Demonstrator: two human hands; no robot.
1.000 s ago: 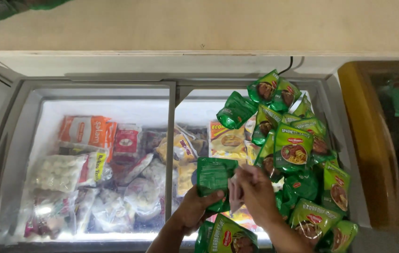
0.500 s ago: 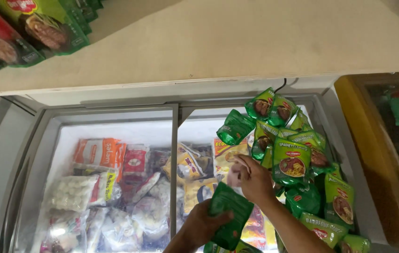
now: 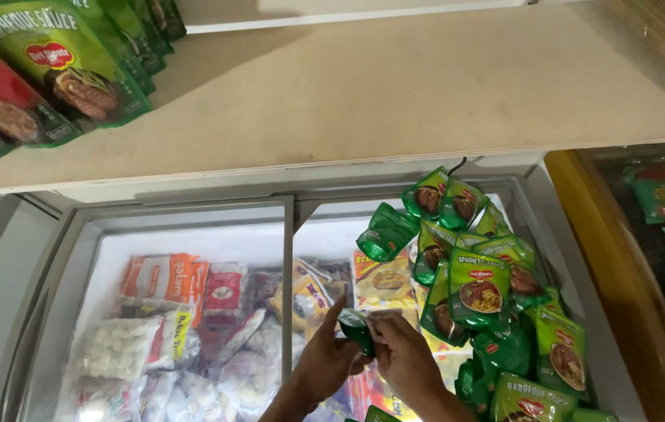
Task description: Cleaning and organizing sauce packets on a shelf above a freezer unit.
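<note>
left hand [image 3: 331, 361]: my grip pinches the green pouch [image 3: 356, 328].
right hand [image 3: 404, 353]: grips it too.
change: pouch raised from the pile [image 3: 489, 297], at 3 o'clock, over the freezer [image 3: 192, 234].

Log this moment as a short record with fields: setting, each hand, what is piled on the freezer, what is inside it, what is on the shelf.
setting: chest freezer with sliding glass lid, below a beige shelf
left hand: grips a small green pouch from the left
right hand: pinches the same pouch from the right
on lid: pile of green sauce pouches at the right side
inside: frozen food packs, orange, red and white
shelf, upper left: green and red pouches
</note>
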